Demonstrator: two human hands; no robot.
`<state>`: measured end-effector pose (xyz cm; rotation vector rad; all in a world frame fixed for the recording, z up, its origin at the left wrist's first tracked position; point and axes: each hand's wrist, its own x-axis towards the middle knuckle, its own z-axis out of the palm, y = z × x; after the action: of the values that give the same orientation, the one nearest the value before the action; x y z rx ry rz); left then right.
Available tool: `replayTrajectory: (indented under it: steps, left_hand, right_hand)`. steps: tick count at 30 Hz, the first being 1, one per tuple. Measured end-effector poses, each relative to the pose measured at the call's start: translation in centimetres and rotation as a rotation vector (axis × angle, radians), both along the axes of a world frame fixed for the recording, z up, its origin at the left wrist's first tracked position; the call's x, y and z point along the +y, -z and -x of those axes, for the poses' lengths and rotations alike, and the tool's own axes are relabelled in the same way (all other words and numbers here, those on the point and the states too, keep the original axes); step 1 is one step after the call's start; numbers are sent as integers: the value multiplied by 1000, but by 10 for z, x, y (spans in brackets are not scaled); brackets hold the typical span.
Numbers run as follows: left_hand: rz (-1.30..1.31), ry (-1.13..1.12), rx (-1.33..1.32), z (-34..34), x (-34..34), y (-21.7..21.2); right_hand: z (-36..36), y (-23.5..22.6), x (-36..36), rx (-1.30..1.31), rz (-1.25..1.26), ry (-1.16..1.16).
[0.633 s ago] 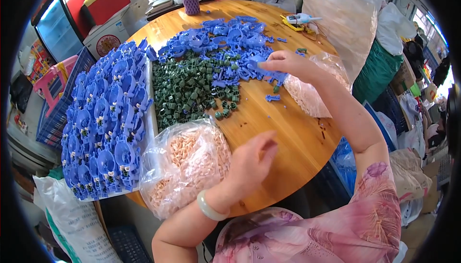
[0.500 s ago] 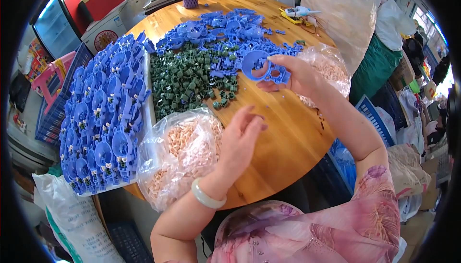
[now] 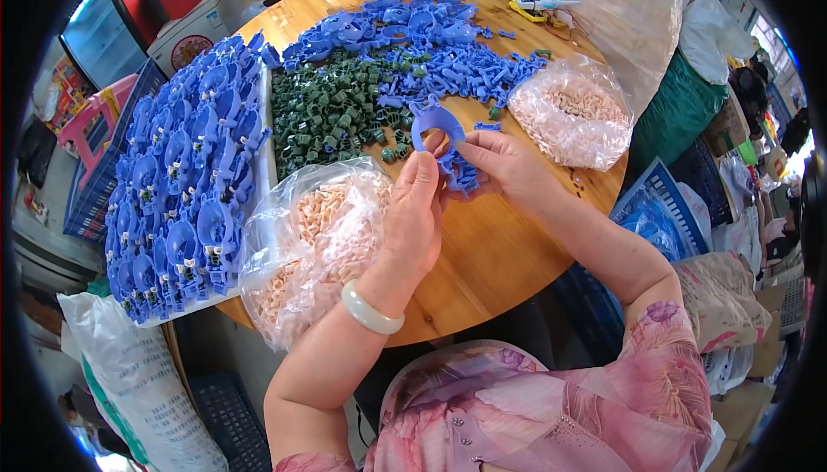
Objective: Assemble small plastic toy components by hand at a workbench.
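Observation:
Over the near middle of the round table, my two hands meet at a blue plastic part (image 3: 438,124) with a round ring at its top and a lumpy lower section. My left hand (image 3: 412,218), with a pale bangle on the wrist, is closed on the part's left side. On the other side my right hand (image 3: 504,164) pinches it with thumb and fingers. Some fingertips are hidden behind the part. Just beyond lie a heap of small dark green pieces (image 3: 320,114) and a pile of small blue pieces (image 3: 469,71).
Clear plastic bags of small pinkish pieces lie near my left forearm (image 3: 332,244) and at the table's right (image 3: 573,114). A white tray (image 3: 265,127) of assembled blue parts stands left. Larger blue parts (image 3: 405,20) and a glue gun (image 3: 544,2) lie at the back.
My right hand has brought the blue part nearer and turned it. My left hand has moved up from beside the bag and taken hold of the part too.

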<state>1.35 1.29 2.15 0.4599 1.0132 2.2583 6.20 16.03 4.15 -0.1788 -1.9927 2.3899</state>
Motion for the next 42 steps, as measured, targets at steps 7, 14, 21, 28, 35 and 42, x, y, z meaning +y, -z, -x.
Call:
replayTrajectory:
  steps: [7, 14, 21, 28, 35, 42]
  left_hand:
    - [-144, 41, -134, 18, -9, -5]
    - [-191, 22, -209, 22, -12, -12]
    - [-170, 24, -187, 23, -12, -12]
    - [-164, -6, -205, 21, -11, -9]
    - [-145, 17, -140, 14, -10, -12]
    - [-98, 63, -151, 16, -8, -5]
  right_hand:
    - [6, -27, -8, 45, -371, 10]
    - [37, 0, 87, 73, -958, 352]
    - [53, 18, 97, 89, -1615, 222]
    - [37, 1, 87, 124, -988, 199]
    - [1, -19, 46, 162, -176, 4]
    - [-5, -12, 30, 228, -240, 20]
